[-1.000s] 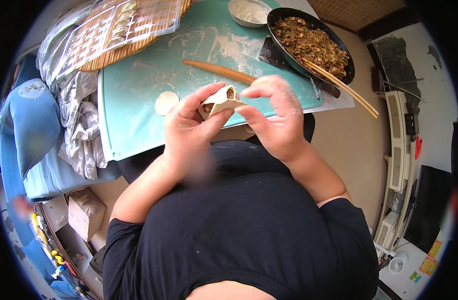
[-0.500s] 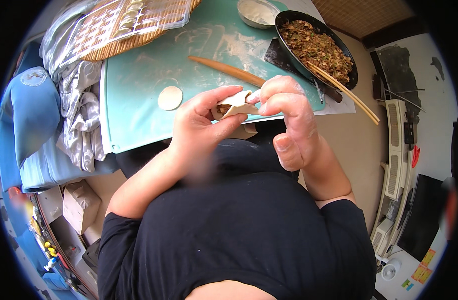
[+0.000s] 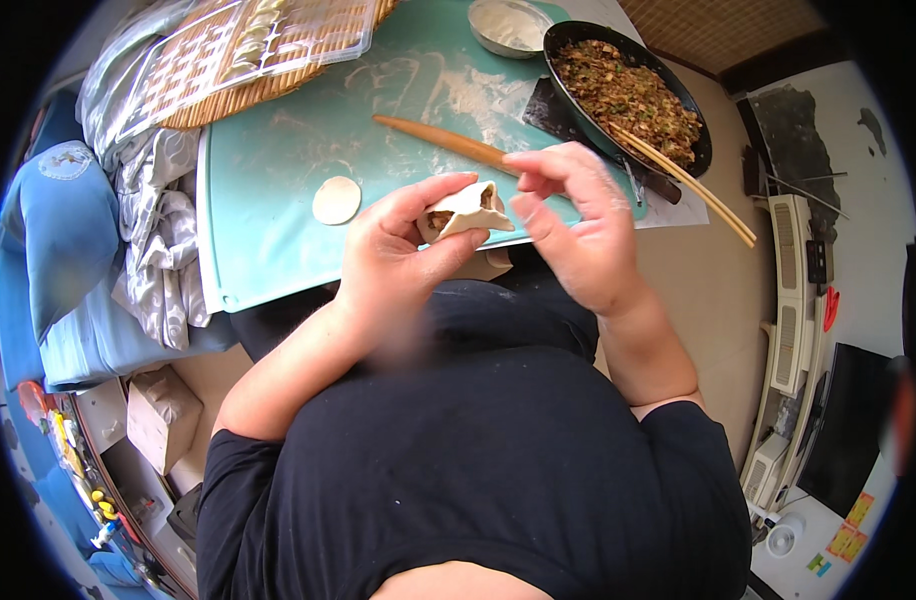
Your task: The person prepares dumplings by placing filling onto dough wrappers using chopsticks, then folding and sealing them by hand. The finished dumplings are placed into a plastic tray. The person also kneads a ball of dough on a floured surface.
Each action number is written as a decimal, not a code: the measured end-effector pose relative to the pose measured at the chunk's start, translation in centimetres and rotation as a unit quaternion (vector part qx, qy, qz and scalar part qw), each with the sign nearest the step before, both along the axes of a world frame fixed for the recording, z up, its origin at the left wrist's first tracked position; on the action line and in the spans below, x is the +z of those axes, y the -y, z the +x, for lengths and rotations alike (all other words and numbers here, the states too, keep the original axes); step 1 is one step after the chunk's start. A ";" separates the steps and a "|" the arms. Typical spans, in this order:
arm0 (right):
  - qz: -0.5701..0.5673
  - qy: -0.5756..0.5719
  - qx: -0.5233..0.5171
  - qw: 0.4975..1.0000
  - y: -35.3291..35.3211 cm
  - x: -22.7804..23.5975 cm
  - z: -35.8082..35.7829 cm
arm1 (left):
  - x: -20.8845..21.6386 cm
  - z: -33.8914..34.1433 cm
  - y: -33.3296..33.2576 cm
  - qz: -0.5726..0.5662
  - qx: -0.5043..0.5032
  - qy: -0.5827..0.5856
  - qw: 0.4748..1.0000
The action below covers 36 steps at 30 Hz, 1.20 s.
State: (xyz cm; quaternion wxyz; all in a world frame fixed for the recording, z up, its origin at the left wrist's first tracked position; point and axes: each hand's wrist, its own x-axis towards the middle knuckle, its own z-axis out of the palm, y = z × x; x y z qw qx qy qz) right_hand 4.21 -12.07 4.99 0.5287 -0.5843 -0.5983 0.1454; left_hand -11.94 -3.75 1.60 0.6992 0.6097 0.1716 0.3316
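Note:
A half-folded dumpling (image 3: pixel 465 211) with brown filling showing at both ends is pinched between the thumb and fingers of my left hand (image 3: pixel 398 235), above the near edge of the mat. Its wrapper is pressed together at the middle. Just to the right, my right hand (image 3: pixel 578 230) is off the dumpling, floury, its fingers apart and nothing in them. A round dough wrapper (image 3: pixel 337 200) lies flat on the teal mat (image 3: pixel 278 250) left of my left hand. Beyond my hands rests a wooden rolling pin (image 3: pixel 443 138), its right end partly behind my right hand.
A black pan (image 3: pixel 707 150) of chopped filling stands at the far right, chopsticks (image 3: pixel 683 185) across its rim. Beside it are a metal bowl of flour (image 3: pixel 511 27) and a dark-bladed knife (image 3: pixel 558 112). A woven tray (image 3: pixel 193 108) carries a clear plastic tray (image 3: pixel 323 45) with dumplings, far left.
My right hand has let go of the dumpling's right end, and its fingers have spread. The dumpling stays in my left hand. The whole view has shifted slightly.

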 end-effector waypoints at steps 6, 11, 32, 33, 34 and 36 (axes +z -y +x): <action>0.001 0.013 -0.002 1.000 0.0 -1.1 -1.1 | -0.2 0.2 0.2 0.004 0.017 0.028 0.999; 0.077 0.051 -0.033 0.995 -0.4 -1.7 -1.5 | -0.3 0.2 0.3 -0.004 0.024 0.023 0.999; 0.068 0.125 0.006 0.990 -0.7 -2.0 -1.0 | 0.0 -0.2 0.2 -0.032 0.007 -0.031 0.999; 0.054 0.102 0.030 0.993 -0.8 -2.0 -0.9 | 0.1 -0.3 0.2 -0.031 0.002 -0.032 0.999; 0.040 0.078 0.055 0.995 -0.8 -2.1 -0.8 | 0.2 -0.3 0.2 -0.030 -0.003 -0.032 0.999; 0.053 0.092 0.067 0.992 -0.8 -2.1 -0.5 | 0.3 -0.3 0.2 -0.022 -0.008 -0.042 0.999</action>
